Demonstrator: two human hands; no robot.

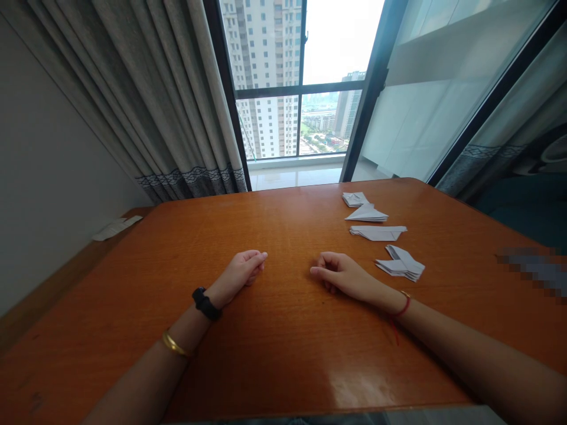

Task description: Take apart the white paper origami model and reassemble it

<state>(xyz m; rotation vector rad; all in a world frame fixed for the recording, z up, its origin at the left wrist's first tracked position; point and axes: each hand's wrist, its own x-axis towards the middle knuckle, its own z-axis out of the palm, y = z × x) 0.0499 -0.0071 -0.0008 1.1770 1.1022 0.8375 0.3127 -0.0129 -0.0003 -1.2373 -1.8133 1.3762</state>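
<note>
My left hand (245, 268) rests on the wooden table (221, 366) in a loose fist, thumb laid over the curled fingers. No object shows in it. A short gap to the right, my right hand (341, 274) lies on its side with the fingers curled in, also without a visible object. Just beyond the right hand sits a folded white paper with angled flaps (405, 264). Farther back come a long flat folded paper (378, 232), a pointed triangular folded paper (368, 213) and a small squarish folded paper (353, 199). Neither hand touches the papers.
A white sheet or packet (117, 228) lies on a ledge at the far left. Behind the table are a grey curtain (177, 100) and a window frame (301, 90) with tall buildings outside. A blurred-out patch (538, 268) covers something at the right edge.
</note>
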